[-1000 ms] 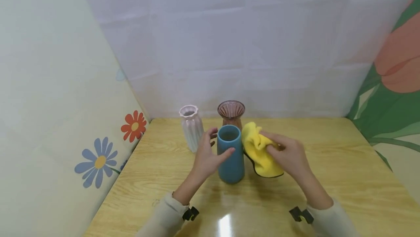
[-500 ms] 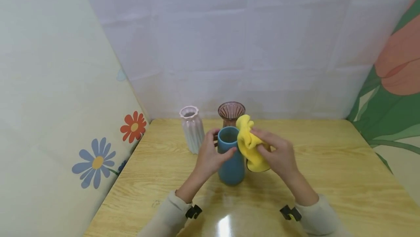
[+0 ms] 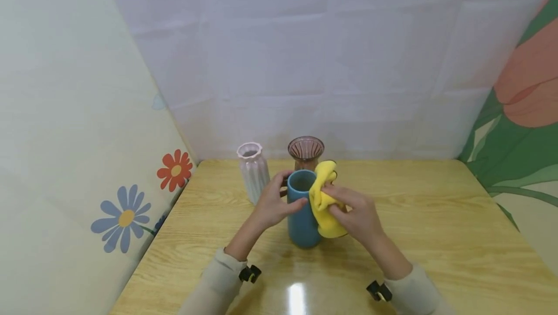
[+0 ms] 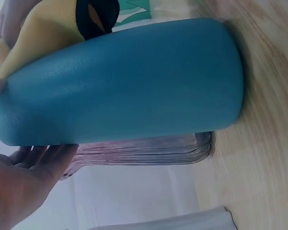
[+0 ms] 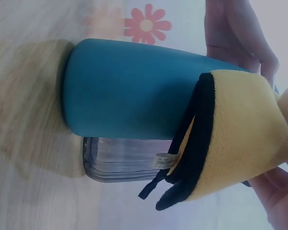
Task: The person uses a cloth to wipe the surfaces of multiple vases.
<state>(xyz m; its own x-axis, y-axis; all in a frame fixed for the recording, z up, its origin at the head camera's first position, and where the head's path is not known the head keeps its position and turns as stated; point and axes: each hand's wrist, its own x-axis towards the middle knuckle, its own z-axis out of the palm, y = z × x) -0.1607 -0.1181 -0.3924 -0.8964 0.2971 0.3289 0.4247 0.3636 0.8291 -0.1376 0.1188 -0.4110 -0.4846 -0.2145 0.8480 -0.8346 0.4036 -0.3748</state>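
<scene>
A blue vase (image 3: 302, 223) stands upright on the table. My left hand (image 3: 272, 204) holds it near the rim from the left, thumb across the front and fingers round the far side. On the vase's right side, my right hand (image 3: 355, 213) pinches a bunched yellow cloth (image 3: 323, 208) with dark edging. The cloth lies against the vase's upper side in the right wrist view, where its dark border and a small white label (image 5: 164, 160) show. My right fingertips are partly hidden by the cloth folds.
A purple ribbed glass vase (image 3: 306, 149) stands just behind the blue one. To the left is a pale pink-white fluted vase (image 3: 254, 174). The wooden table (image 3: 436, 218) meets a white backdrop behind and floral-printed walls at both sides.
My right hand has moved left with the yellow cloth, bringing it from beside the blue vase onto its right side. The left hand stays at the vase's upper part.
</scene>
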